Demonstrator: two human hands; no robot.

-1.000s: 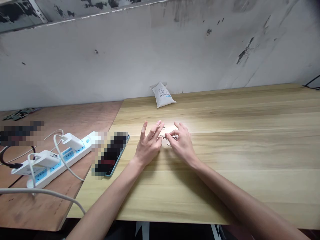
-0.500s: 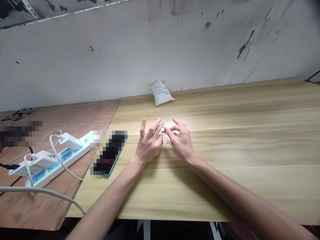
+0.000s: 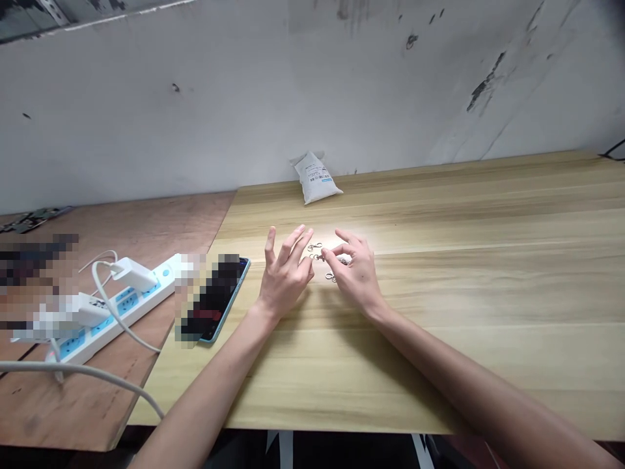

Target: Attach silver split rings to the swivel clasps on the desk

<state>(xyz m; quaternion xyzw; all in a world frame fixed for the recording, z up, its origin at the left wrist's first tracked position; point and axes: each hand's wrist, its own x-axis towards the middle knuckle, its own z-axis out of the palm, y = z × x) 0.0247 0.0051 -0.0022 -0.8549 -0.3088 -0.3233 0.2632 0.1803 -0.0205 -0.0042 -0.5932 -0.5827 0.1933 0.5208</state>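
Several small metal clasps with rings (image 3: 316,251) lie close together on the pale wooden tabletop (image 3: 439,365). My right hand (image 3: 354,273) is curled over them, with its thumb and forefinger at the nearest clasp. I cannot tell whether those fingers hold it. Another small metal ring (image 3: 331,277) lies just below the fingertips. My left hand (image 3: 286,273) stands just left of the clasps, its fingers spread and holding nothing.
A white sealed bag (image 3: 317,178) leans against the wall at the table's back edge. To the left lie a phone (image 3: 215,299) with a pixelated screen and a white power strip (image 3: 129,303) with chargers and cables on a lower plywood surface (image 3: 73,404).
My left hand has moved slightly left, away from the clasps, with its fingers spread wider. The whole view has shifted slightly upward, and the right hand stays over the clasps.
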